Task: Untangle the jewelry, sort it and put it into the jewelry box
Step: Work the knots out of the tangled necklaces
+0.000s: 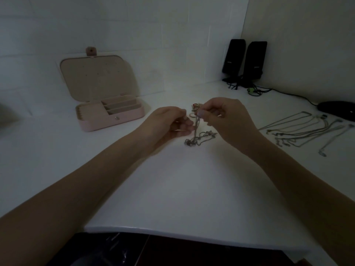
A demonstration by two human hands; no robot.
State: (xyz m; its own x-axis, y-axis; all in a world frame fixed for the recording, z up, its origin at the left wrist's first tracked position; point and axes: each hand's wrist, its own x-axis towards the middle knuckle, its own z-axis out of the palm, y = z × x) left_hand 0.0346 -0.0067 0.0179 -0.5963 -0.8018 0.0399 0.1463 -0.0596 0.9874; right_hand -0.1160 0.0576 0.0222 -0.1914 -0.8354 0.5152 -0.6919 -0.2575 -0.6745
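A tangled clump of thin chains (199,138) hangs over the white desk, its lower loops lying on the surface. My right hand (225,118) pinches the top of the tangle, where small rings and a red piece show. My left hand (169,121) is beside it on the left, its curled fingertips holding strands of the same tangle. A pink jewelry box (113,120) stands open at the back left, lid upright, its compartments showing nothing inside. Several separated chains (299,131) lie spread out on the desk to the right.
Two black speakers (244,62) with cables stand in the back right corner. A black computer mouse (338,109) lies at the far right, just behind the laid-out chains. The desk's front edge (192,235) runs below my forearms.
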